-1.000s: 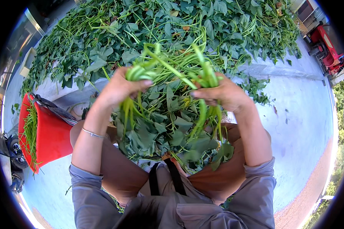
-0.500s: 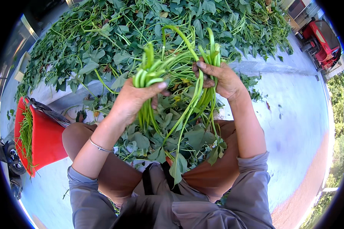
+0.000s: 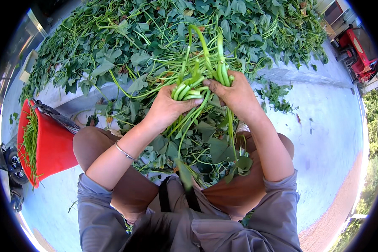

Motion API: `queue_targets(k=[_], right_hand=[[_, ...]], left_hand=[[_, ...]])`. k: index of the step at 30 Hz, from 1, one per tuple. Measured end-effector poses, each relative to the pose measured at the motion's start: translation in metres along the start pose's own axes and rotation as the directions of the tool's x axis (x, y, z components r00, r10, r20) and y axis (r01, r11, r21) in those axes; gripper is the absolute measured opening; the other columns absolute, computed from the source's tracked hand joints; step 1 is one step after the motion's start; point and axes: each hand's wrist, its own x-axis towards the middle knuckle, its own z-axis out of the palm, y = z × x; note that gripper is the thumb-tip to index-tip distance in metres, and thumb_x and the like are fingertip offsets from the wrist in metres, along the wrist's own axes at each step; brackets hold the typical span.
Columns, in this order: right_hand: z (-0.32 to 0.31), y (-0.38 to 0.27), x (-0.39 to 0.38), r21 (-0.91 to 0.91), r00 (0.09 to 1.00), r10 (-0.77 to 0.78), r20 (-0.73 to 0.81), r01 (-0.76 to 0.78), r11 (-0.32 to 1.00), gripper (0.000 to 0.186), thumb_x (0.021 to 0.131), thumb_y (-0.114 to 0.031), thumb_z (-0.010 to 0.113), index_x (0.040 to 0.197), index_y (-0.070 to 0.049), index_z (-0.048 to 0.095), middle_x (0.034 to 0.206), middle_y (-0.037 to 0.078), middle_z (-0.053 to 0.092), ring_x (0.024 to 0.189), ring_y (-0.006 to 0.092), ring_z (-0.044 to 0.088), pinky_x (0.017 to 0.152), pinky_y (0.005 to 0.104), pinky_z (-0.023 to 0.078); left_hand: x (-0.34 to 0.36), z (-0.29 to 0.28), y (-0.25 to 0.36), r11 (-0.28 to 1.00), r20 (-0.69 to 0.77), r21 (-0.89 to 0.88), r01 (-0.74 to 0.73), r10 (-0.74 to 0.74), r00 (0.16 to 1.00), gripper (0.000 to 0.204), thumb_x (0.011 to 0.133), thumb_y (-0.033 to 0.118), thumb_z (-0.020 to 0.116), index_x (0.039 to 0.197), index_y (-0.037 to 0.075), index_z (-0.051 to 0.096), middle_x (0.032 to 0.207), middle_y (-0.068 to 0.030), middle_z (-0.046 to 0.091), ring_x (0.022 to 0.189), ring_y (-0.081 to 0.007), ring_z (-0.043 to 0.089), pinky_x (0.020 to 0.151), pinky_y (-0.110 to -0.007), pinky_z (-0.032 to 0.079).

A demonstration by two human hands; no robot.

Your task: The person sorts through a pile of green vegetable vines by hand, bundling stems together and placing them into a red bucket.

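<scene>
Viewed from my remote post, by item. Left hand (image 3: 166,108): grip wrapped round a thick bundle (image 3: 183,90) of green stems, thumb laid across it near the blunt ends. Right hand (image 3: 238,95): grip pinching a slimmer bunch (image 3: 222,74) between thumb and fingers, its thumb just beside the thick bundle; whether they touch, I cannot tell. Both lots sit in front of the body, above the leafy vines (image 3: 216,147) between the knees. Stem tops stand uneven, two long ones rising well past the rest; leaves (image 3: 242,164) trail low on the right. Handling notes, my judgement: I would keep the left grip snug but not crushing, as fresh stems bruise and snap; level the blunt ends with the right thumb; draw the long pieces down singly, so none kinks; and free the trailing leaves before pulling, lest they snag on the vines. Adjacent stock: large heap of vines (image 3: 155,38) ahead; red bucket (image 3: 56,147) at the left, tipped toward its side in this view, with loose stems (image 3: 30,140) at its mouth.
</scene>
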Motion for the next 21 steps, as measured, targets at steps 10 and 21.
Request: queue_targets(k=[10,21], right_hand=[[-0.019,-0.024,-0.010,0.028,0.966,0.128,0.225,-0.138,0.990,0.027,0.076,-0.027,0.066,0.077,-0.002,0.058,0.057,0.002,0.054,0.044,0.0073,0.045,0.041,0.0204,0.036],[-0.024,-0.014,-0.003,0.071,0.991,0.105,0.079,-0.110,0.991,0.026,0.074,-0.025,0.068,0.078,-0.001,0.058,0.057,0.000,0.050,0.046,0.0064,0.043,0.042,0.0224,0.034]], left_hand=[[0.031,-0.029,0.007,0.934,-0.118,0.082,-0.349,0.356,0.927,0.018,0.078,0.005,0.060,0.094,0.001,0.054,0.077,-0.0026,0.057,0.068,-0.0104,0.052,0.065,-0.026,0.044],[-0.019,0.014,0.031,0.996,0.029,0.010,0.091,-0.092,0.995,0.023,0.069,0.012,0.073,0.082,0.001,0.058,0.072,-0.0025,0.058,0.059,-0.0084,0.050,0.054,-0.021,0.039]])
